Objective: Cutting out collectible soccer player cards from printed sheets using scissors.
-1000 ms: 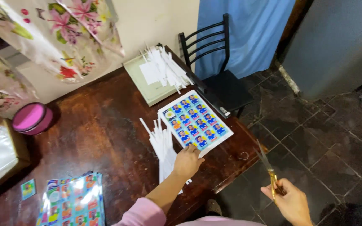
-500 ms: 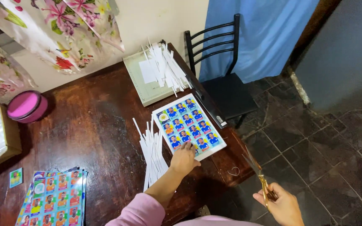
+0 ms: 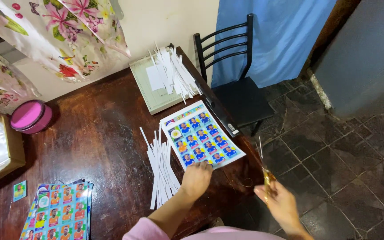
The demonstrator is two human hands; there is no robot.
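Two hands in view: both are mine, low in the head view, at the near edge of the dark wooden table.
Left hand: my left hand lies palm down with loosely curled fingers on the near corner of the sticker sheet; it presses the sheet and grips nothing.
Right hand: my right hand is clenched around the handles of the scissors, blades pointing up and away, out past the table edge over the tiled floor.
Change: against the earlier pictures the view has drifted, so the sheet sits nearer the middle, and I have brought the scissors in closer to the table corner; my left hand has stayed on the sheet.
Meaning: I judge the sheet is pinned and the blades are closing on it, not yet touching.
Nearby: a loose pile of white paper strips lies just left of the sheet; more strips cover the paper cutter behind it.
Further off: a stack of sticker sheets sits at the near left, a pink round tub at the far left, a black chair beyond the table.
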